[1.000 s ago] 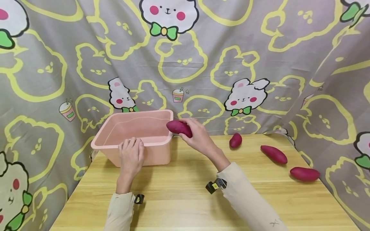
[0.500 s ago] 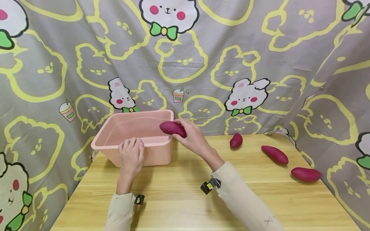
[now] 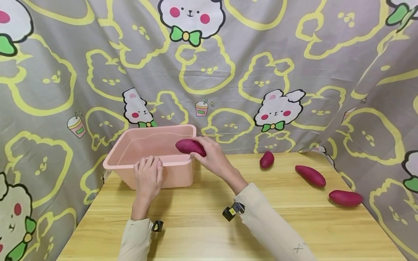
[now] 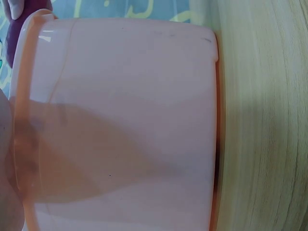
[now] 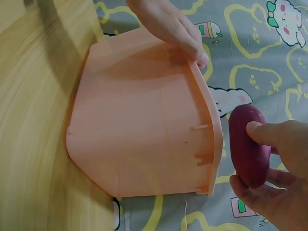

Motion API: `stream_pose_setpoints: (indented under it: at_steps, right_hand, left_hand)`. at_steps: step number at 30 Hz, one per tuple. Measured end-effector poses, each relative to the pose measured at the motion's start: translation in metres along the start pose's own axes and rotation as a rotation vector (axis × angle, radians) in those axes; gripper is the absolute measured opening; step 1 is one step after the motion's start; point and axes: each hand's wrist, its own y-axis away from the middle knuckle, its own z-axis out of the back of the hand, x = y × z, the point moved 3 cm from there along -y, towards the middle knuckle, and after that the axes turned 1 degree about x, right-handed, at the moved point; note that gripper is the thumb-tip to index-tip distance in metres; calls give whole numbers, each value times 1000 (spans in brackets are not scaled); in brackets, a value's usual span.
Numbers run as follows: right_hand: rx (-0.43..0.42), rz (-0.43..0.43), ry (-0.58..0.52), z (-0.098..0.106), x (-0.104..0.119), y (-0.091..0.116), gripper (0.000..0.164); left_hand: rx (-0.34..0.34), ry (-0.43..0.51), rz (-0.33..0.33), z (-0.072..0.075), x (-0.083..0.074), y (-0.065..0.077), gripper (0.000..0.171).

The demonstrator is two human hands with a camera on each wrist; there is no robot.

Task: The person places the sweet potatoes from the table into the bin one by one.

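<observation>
My right hand [image 3: 209,154] holds a purple sweet potato [image 3: 189,147] between thumb and fingers, over the right end of a pink plastic bin [image 3: 179,174]. In the right wrist view the sweet potato [image 5: 248,144] is above the level of the bin's rim, with the thumb [image 5: 262,132] across its side. My left hand [image 3: 148,174] grips the bin's near rim, fingers hooked over the edge. The left wrist view is mostly filled by the bin's outer wall [image 4: 120,96]. The bin's floor is hidden behind its near wall in the head view.
On the wooden table [image 3: 209,224], three more sweet potatoes lie to the right: a short one [image 3: 267,160] near the back, a long slim one [image 3: 311,175], and another [image 3: 345,198] near the right edge. A patterned grey curtain [image 3: 228,83] hangs close behind the bin and table.
My right hand has carried the sweet potato leftward, from beside the bin's right rim to over its opening. The left hand and the bin have stayed in place.
</observation>
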Motion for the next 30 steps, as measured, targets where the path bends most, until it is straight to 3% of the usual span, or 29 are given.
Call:
stream_pose_setpoints:
  at_steps: [10,18,30]
  right_hand:
    - [19,-46,-43,-4,0,1,48]
    - [-6,-45,-61,-7,2,0,45]
    - [-13,-28,-34,-16,6,-6,45]
  left_hand:
    - [11,4,11,1,1,2,33]
    - [33,5,15,0,0,0,33]
    - [8,6,6,-1,1,0,31]
